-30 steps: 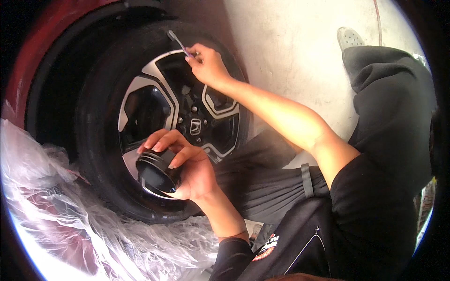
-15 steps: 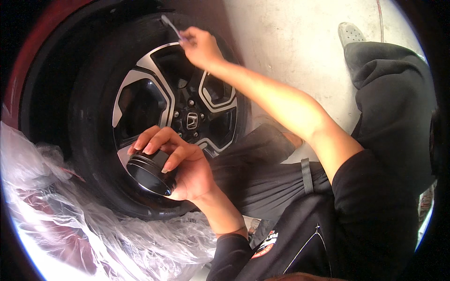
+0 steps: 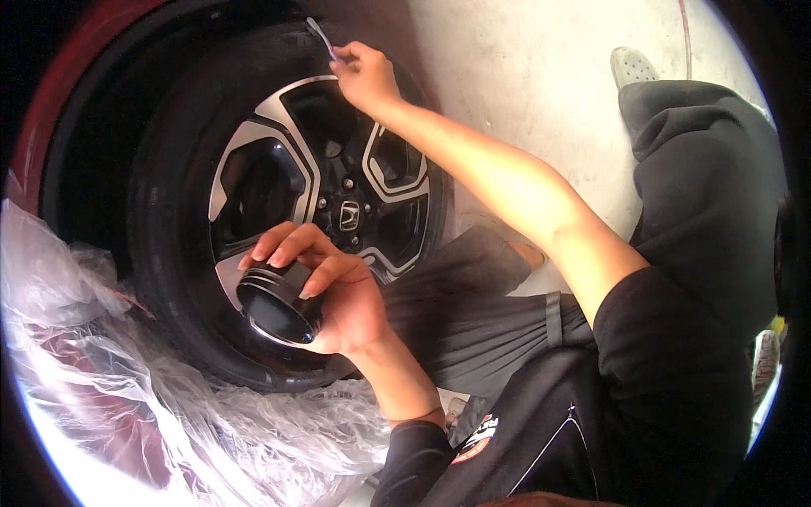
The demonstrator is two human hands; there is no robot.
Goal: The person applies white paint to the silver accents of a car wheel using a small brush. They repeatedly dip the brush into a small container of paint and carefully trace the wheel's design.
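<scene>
Against the tyre (image 3: 182, 279), left grip (image 3: 338, 291) holding black jar (image 3: 274, 308) — right grip (image 3: 365, 74) pinching brush (image 3: 321, 35).

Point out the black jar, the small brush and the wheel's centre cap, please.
black jar (image 3: 274, 311): head view, on its dark round face, held in the left hand.
small brush (image 3: 319, 35): head view, on its pale handle above the right hand.
centre cap (image 3: 350, 215): head view, on the hub's middle.

The jar (image 3: 274, 306) is in front of the wheel (image 3: 321, 190) – the plastic sheet (image 3: 127, 397) lies left of it, the brush (image 3: 319, 35) up top.
</scene>
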